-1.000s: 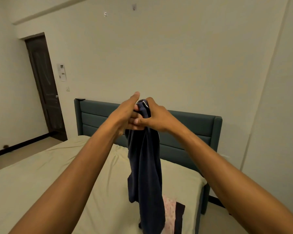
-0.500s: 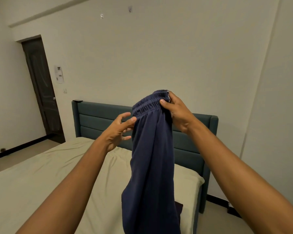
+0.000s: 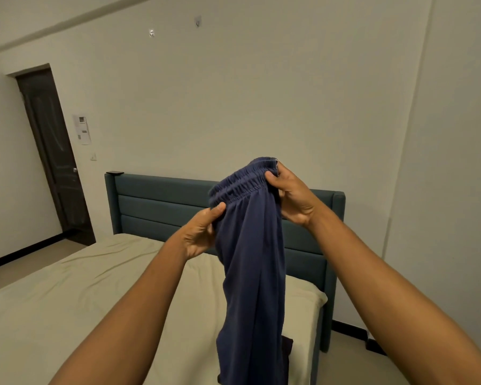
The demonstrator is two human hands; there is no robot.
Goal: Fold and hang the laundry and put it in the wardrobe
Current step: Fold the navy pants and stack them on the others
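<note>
A bed (image 3: 75,307) with a teal headboard (image 3: 161,201) is filling the lower room. Above the bed, navy trousers (image 3: 252,273) are hanging by their elastic waistband. The right hand (image 3: 292,197) is pinching the waistband's upper end before the headboard; the left hand (image 3: 200,233) is pinching its lower end, nearer the bed.

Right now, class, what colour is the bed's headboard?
Dark teal green headboard, clearest in the head view.

Two bare forearms, no sleeves visible, left hand (image 3: 199,234), right hand (image 3: 293,198), unadorned fingers (image 3: 271,177)
</note>
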